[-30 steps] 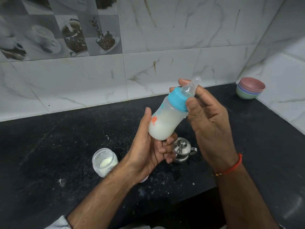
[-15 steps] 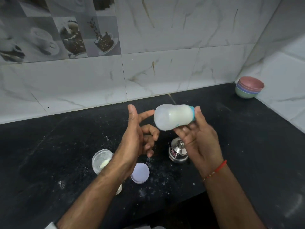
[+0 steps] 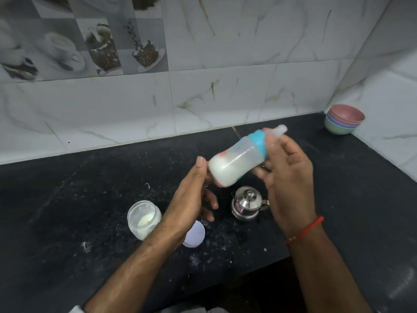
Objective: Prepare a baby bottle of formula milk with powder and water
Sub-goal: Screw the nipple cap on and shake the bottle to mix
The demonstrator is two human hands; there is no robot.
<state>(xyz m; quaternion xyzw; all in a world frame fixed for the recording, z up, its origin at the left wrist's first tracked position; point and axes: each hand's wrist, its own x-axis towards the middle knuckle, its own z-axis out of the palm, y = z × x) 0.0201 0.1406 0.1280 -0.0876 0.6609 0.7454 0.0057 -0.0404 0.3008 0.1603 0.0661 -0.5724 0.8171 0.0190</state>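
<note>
A clear baby bottle (image 3: 234, 163) with a blue collar and a clear teat hangs over the black counter (image 3: 67, 211), tilted with its teat up to the right. White milk fills its lower end. My right hand (image 3: 286, 177) grips it at the collar and neck. Just left of the bottle's base is my left hand (image 3: 189, 199), its thumb up and fingers loosely bent, holding nothing; whether it touches the base is unclear. A glass jar (image 3: 144, 219) of pale powder stands open on the counter by my left wrist.
The jar's white lid (image 3: 195, 233) lies flat under my left hand. A small lidded steel pot (image 3: 247, 203) stands below the bottle. Stacked coloured bowls (image 3: 344, 119) sit in the back right corner. White powder specks are scattered on the counter. Tiled walls close off the back and right.
The bottle swung from upright to lying sideways and now tilts teat-up again in my right hand. My left hand let go of its base and now sits beside it.
</note>
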